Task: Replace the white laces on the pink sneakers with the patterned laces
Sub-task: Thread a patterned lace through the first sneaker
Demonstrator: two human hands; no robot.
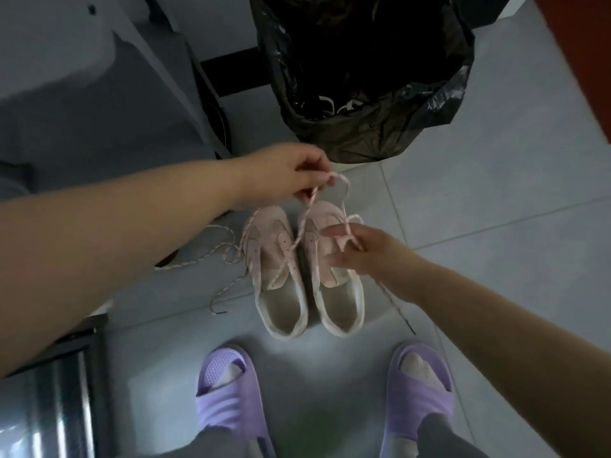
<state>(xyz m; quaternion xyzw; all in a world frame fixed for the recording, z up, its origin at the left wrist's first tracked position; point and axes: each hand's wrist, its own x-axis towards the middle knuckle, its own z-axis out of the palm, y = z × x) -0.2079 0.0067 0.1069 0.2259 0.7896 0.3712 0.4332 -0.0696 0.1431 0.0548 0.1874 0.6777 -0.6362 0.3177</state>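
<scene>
Pink sneakers (307, 269) with white-lined insides, pink-and-white speckled laces (228, 252), lilac slippers (228, 391), black bin bag (363, 77), grey floor tiles (496, 200)

A single wide-angle camera on the head faces almost straight down to the floor (496, 209). The pink sneakers (307, 269) lie at the centre, the purple slippers (218, 408) at 6 o'clock, the black bag (363, 94) at 12 o'clock. The left hand (284, 173) and right hand (357, 252), pinching the patterned lace (344, 182), are nearest to it.

Both bare forearms reached forward and down. The left hand (291, 173) pinched a patterned lace (346, 188), the right hand (360, 251) pinching it nearer.
</scene>
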